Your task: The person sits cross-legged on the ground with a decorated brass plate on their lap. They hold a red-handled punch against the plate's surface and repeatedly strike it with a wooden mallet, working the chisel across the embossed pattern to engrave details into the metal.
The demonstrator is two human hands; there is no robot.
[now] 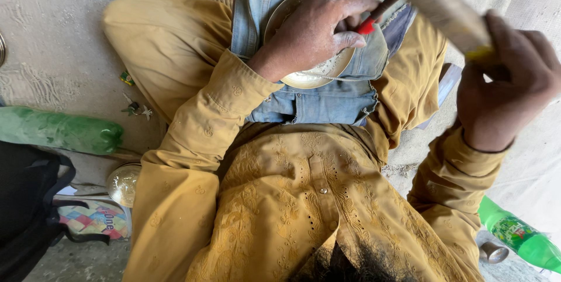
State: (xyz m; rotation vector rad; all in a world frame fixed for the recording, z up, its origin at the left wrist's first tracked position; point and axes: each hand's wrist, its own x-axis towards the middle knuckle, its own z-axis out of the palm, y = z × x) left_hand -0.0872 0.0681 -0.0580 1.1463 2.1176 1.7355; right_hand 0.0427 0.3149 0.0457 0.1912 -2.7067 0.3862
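Observation:
I sit cross-legged in mustard-yellow clothes with a piece of blue denim cloth (327, 98) over my lap. A round brass-coloured metal bowl (318, 74) rests on the denim. My left hand (315, 30) lies over the bowl and grips a thin tool with a red and brown handle (374, 18). My right hand (508, 83) is raised to the right of the bowl, closed around the handle of a pale wooden mallet (444, 7), blurred in the frame. The bowl's middle is hidden under my left hand.
A green plastic bottle (61, 131) lies on the dusty floor at left, near a small shiny metal dish (124, 184), a black bag (26, 200) and a patterned cloth (93, 219). Another green bottle (523, 238) and a small metal cup (495, 253) sit at lower right.

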